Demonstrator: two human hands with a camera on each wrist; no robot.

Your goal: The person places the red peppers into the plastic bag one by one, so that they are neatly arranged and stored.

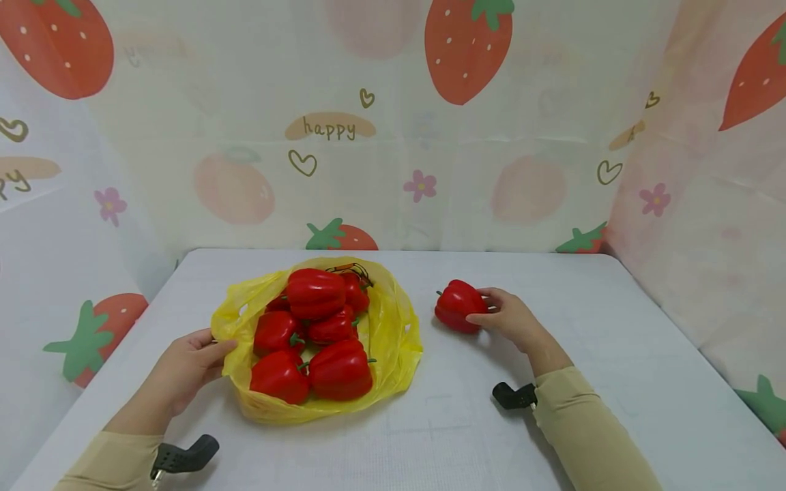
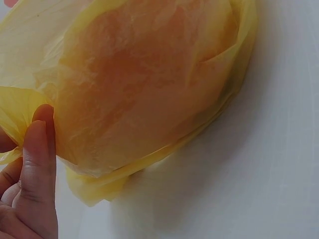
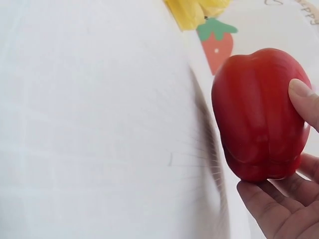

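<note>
A yellow plastic bag [image 1: 393, 354] lies spread wide on the table, with several red bell peppers [image 1: 340, 369] inside it. At its left rim my left hand [image 1: 190, 368] pinches the thin plastic between thumb and fingers; the left wrist view shows the bag [image 2: 139, 89] bunched at the fingertips. To the right of the bag, my right hand [image 1: 512, 320] holds a single red bell pepper [image 1: 457, 305], thumb on one side and fingers on the other. In the right wrist view this pepper [image 3: 261, 114] appears above the table surface, its stem hidden.
A dark wiry item [image 1: 356, 271] lies at the back of the bag, its kind unclear. The white table [image 1: 430, 436] ends at a fabric backdrop [image 1: 424, 136] printed with strawberries. Black camera mounts [image 1: 190, 455] sit on both wrists.
</note>
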